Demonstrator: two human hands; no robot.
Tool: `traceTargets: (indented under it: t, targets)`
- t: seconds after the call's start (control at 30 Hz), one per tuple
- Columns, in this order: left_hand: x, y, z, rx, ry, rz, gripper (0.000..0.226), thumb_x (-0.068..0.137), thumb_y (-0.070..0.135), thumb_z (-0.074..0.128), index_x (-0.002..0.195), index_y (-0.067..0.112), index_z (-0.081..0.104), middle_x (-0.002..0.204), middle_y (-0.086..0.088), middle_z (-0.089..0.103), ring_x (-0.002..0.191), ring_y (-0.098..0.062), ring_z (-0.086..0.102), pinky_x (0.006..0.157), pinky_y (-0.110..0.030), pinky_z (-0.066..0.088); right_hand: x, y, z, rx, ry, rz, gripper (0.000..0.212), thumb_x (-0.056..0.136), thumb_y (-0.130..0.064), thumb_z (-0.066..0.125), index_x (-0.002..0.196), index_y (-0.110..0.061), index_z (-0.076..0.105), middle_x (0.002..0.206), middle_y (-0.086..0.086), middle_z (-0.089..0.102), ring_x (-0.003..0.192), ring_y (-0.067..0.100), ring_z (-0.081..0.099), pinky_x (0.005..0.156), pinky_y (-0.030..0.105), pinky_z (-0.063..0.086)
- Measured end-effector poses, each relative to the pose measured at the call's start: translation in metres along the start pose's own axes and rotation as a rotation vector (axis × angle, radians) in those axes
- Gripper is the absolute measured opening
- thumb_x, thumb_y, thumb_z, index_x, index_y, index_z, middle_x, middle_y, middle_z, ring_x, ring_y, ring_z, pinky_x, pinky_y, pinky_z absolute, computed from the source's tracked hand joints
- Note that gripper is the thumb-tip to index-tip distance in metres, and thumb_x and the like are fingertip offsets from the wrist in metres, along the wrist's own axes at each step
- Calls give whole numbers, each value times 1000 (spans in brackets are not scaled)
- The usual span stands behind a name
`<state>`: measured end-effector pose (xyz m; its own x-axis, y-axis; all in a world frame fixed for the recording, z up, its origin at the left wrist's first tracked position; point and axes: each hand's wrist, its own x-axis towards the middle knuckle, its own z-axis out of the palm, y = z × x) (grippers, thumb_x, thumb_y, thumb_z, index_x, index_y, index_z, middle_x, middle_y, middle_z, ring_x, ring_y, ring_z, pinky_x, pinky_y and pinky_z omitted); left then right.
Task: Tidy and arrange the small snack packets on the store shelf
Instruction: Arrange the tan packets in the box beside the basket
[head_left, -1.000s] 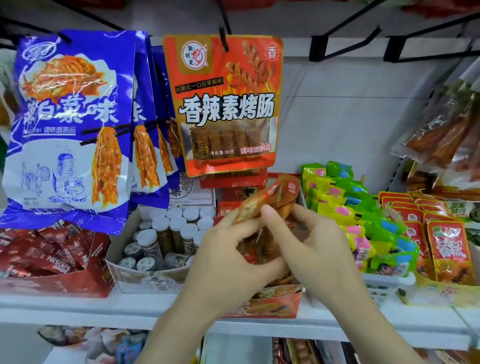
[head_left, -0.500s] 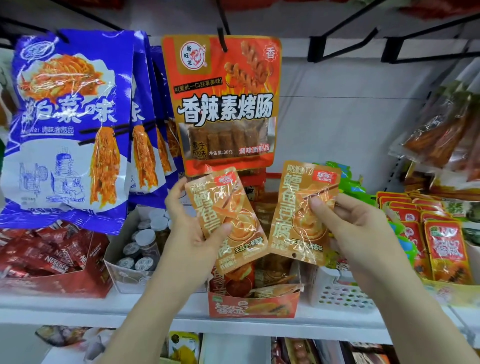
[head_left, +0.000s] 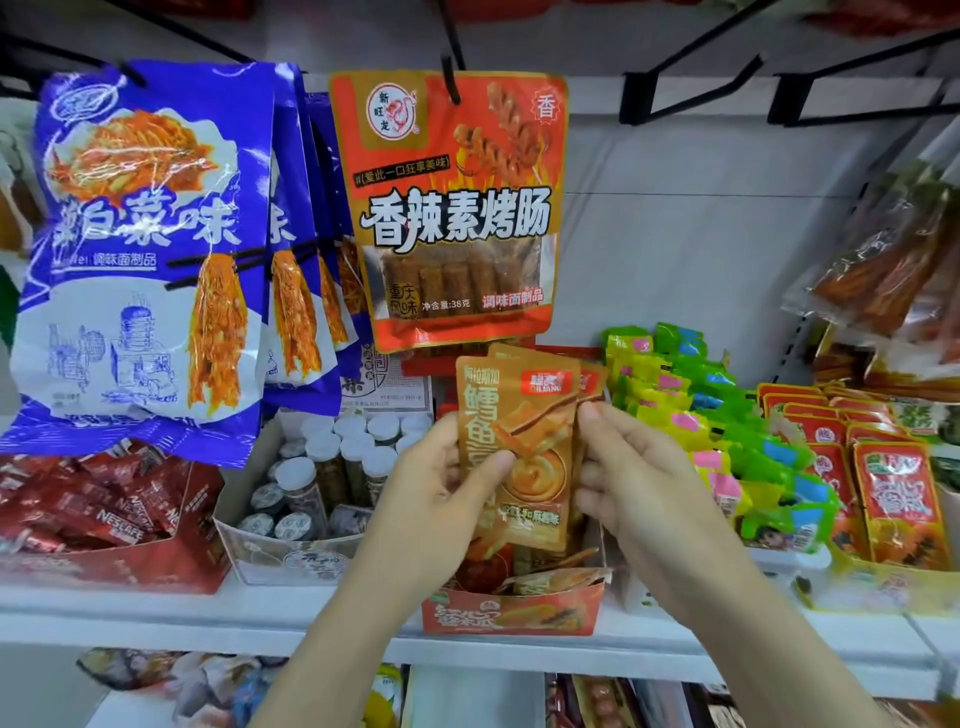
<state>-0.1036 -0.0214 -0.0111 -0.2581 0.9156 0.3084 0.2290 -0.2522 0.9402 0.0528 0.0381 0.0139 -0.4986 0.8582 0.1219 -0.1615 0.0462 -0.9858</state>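
Two small orange snack packets (head_left: 524, 441) are stacked together, upright, front label facing me. My left hand (head_left: 441, 499) grips their left edge, thumb on the front. My right hand (head_left: 628, 478) pinches their right edge. The rear packet shows only as a top corner behind the front one. Both are held just above an orange cardboard display box (head_left: 511, 613) on the white shelf (head_left: 208, 618), which holds more of the same packets lying loose.
Left of the box stand a carton of small white-capped jars (head_left: 332, 467) and a red Nescafe box (head_left: 104, 519). Green and yellow packets in a white basket (head_left: 727, 431) and red packets (head_left: 893, 499) sit to the right. Blue bags (head_left: 145, 249) and an orange-red bag (head_left: 452, 208) hang above.
Half a second ago each hand held one packet apart, side by side. Now the two packets are brought together into one stack between both hands, slightly lower.
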Motion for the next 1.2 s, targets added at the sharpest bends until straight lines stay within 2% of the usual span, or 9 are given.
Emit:
traceTargets:
  t: [0.13, 0.27, 0.4, 0.57, 0.7, 0.8, 0.9, 1.07, 1.2]
  targets:
    - [4, -3, -1, 26, 16, 31, 27, 93, 16, 64, 111, 36, 63, 104, 17, 73, 98, -4, 69, 84, -26, 58, -4, -14, -4, -273, 3, -220, 27, 88, -49, 63, 99, -28, 75, 96, -10, 76, 90, 5, 71, 72, 17, 56]
    - [1, -4, 5, 59, 73, 65, 29, 91, 14, 68, 107, 37, 62, 102, 20, 72, 97, 1, 68, 84, -21, 57, -3, -20, -10, -611, 141, -499, 26, 75, -19, 81, 89, -39, 71, 83, -27, 72, 79, -6, 68, 71, 8, 51]
    - [-8, -10, 3, 113, 180, -84, 51, 70, 42, 82, 112, 39, 53, 102, 15, 68, 93, 4, 65, 82, -19, 55, -3, -17, -22, -956, 264, -618, 19, 76, -17, 82, 88, -30, 75, 71, -34, 62, 71, -13, 61, 69, 2, 43]
    - [-29, -16, 3, 379, -160, -181, 33, 64, 51, 86, 91, 35, 75, 86, 21, 72, 83, 9, 65, 80, -19, 55, -11, -2, -22, -1177, 225, -592, 16, 75, -22, 83, 88, -25, 75, 70, -11, 73, 62, 10, 68, 60, 27, 53]
    - [-35, -16, 6, 404, -330, -143, 38, 66, 63, 77, 100, 59, 63, 94, 43, 64, 91, 20, 58, 80, -5, 47, -15, 9, -20, -1256, 229, -590, 19, 70, -19, 87, 85, -23, 76, 68, -8, 73, 59, 15, 69, 53, 23, 47]
    - [-37, -27, 9, 476, -285, -48, 29, 79, 46, 77, 107, 46, 71, 99, 29, 70, 94, 10, 61, 85, -15, 50, -19, 14, -21, -1246, 203, -512, 16, 76, -19, 83, 89, -22, 75, 71, -7, 74, 60, 18, 69, 54, 27, 52]
    - [-37, -36, 6, 547, -139, 27, 12, 88, 24, 72, 97, 30, 78, 93, 20, 73, 89, 4, 62, 79, -14, 47, -20, 17, -22, -1239, 138, -432, 14, 81, -20, 79, 93, -20, 73, 75, -5, 74, 64, 21, 68, 58, 35, 54]
    - [-37, -45, -11, 444, -63, -17, 11, 79, 20, 81, 87, 29, 81, 84, 21, 73, 83, 4, 65, 80, -22, 52, -30, 9, -28, -1303, 130, -516, 17, 74, -13, 83, 87, -19, 73, 69, -7, 73, 59, 20, 69, 50, 34, 54]
    - [-40, -45, -15, 377, -87, 14, 15, 77, 13, 82, 86, 25, 81, 90, 25, 67, 88, 3, 63, 85, -23, 52, -42, 4, -34, -1286, -34, -474, 22, 76, -14, 81, 90, -29, 73, 70, -20, 71, 58, 7, 66, 53, 29, 53]
